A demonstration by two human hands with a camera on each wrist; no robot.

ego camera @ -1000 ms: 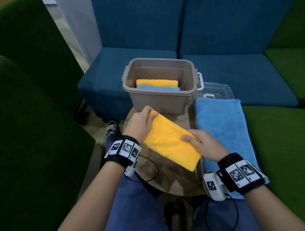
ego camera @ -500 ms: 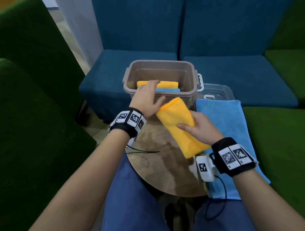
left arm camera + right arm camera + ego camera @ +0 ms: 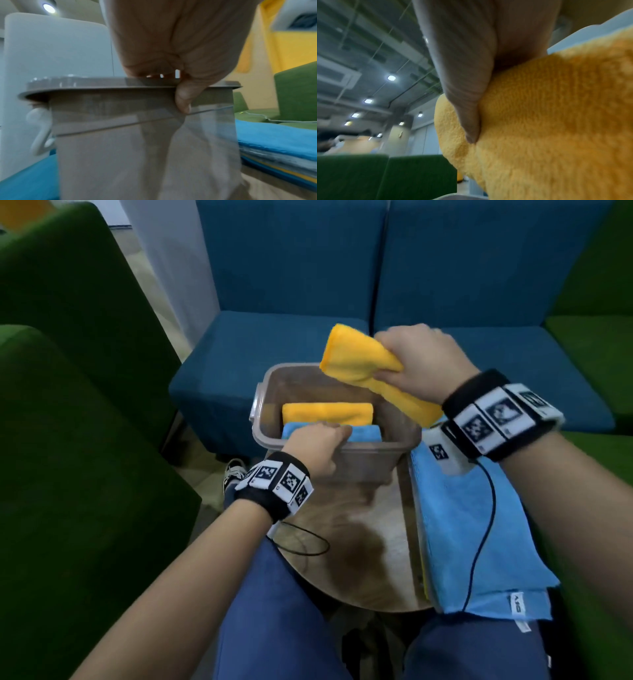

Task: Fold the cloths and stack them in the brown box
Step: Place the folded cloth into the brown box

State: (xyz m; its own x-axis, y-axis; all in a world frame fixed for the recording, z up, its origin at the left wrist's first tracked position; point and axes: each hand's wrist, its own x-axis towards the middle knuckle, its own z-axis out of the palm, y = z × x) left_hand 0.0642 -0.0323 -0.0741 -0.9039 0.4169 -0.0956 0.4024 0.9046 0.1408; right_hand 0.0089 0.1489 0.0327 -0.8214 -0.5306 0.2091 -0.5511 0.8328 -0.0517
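The brown box (image 3: 363,462) stands on the far side of the small round table (image 3: 359,549). Inside it lie a folded yellow cloth (image 3: 327,412) and a folded blue cloth (image 3: 364,433). My left hand (image 3: 317,445) grips the box's near rim (image 3: 102,89), thumb on the outer wall, fingers curled over the edge. My right hand (image 3: 423,361) holds a folded yellow cloth (image 3: 363,361) in the air above the box's right side; in the right wrist view the thumb presses into that yellow cloth (image 3: 547,121).
A stack of flat cloths with a blue one (image 3: 472,529) on top lies along the table's right edge. Blue sofa seats (image 3: 274,344) stand behind the box, green armchairs (image 3: 68,440) at left and right. A thin cable (image 3: 301,542) loops on the table.
My right hand lifted the folded yellow cloth off the table and up over the box. My left hand let go of the cloth and took hold of the box's near rim.
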